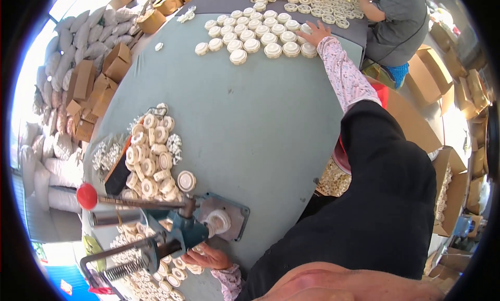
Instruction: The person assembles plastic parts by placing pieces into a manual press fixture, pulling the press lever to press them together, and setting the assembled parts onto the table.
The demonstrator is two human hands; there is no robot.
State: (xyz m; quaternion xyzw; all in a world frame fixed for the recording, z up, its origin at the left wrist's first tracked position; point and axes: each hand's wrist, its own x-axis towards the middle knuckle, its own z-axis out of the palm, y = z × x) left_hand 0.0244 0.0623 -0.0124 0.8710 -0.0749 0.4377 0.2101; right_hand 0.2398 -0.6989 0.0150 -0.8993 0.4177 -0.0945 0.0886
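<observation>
My right hand [314, 34] reaches to the far side of the table, its fingers spread at the right edge of a group of white round caps [273, 50] standing in loose rows. It touches or hovers just over the caps there. Close to me, my left hand [211, 257] is beside a green hand press [179, 230], its fingers curled near a pile of cream rings [178, 274]. The press partly hides the fingertips, and what they hold is unclear. A clear-white round piece [219, 222] sits at the press head. One single cap [186, 181] lies beyond the press.
A heap of cream round parts [149, 165] and small white pieces [107, 156] lie left on the green table [250, 118]. The press lever ends in a red ball [87, 196]. Another person [398, 27] works at far right among pale rings [317, 12]. Cartons [424, 74] stand around.
</observation>
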